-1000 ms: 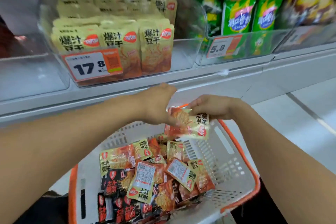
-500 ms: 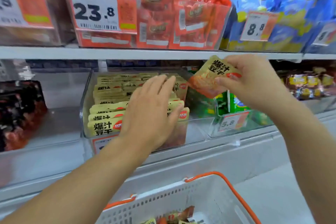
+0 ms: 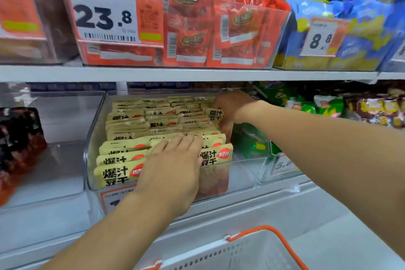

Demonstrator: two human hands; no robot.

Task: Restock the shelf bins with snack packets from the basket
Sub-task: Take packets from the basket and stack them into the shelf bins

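Packet [image 3: 215, 114]: flat pouch, pale yellow top w/ black characters 爆汁豆干, red logo patch part-hidden. Upright, long axis vertical, print facing camera. Loc: right rear of clear bin [image 3: 241, 173], mid shelf, beside rows of same packets [image 3: 153, 125].
R hand [image 3: 232, 108]: fingers curled round packet, gripping it.
L hand [image 3: 175, 166]: flat, fingers straight, pressing front rows; holds nothing.
Tags: "23.8" [image 3: 103, 16] on red-packet bin above; "8.8" [image 3: 321, 38] on blue-bag bin; partial "5." lower right.
Basket [image 3: 252, 250]: white, orange rim, btm edge.
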